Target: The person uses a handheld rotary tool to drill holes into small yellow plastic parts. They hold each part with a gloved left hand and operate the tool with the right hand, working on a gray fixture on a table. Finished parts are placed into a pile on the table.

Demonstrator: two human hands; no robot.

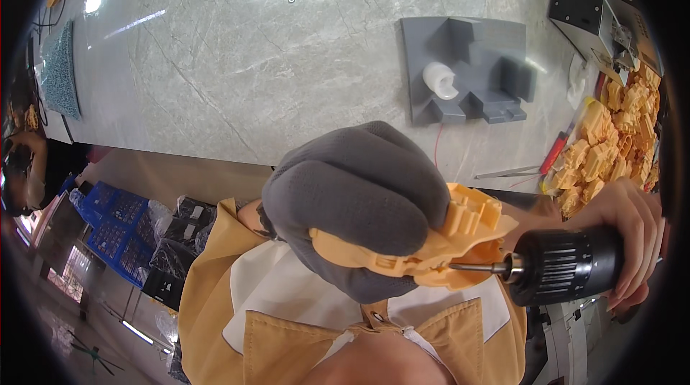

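Observation:
My left hand [352, 198], in a dark grey glove, is closed round a yellow-orange moulded plastic part [467, 220] in front of my chest. In my bare right hand [637, 241] is a black power screwdriver [564, 265], held level and pointing left. Its thin metal bit [478, 267] meets the lower side of the plastic part; whether a screw sits under the tip is too small to tell. The glove hides the middle of the part.
On the grey marbled table [215, 47] stands a grey fixture [431, 40] with a white ring-shaped piece [440, 81]. At right lie a heap of yellow-orange parts [611, 140], tweezers [507, 172] and a red-handled tool [554, 152]. Blue crates [118, 227] and another person [29, 169] are at left.

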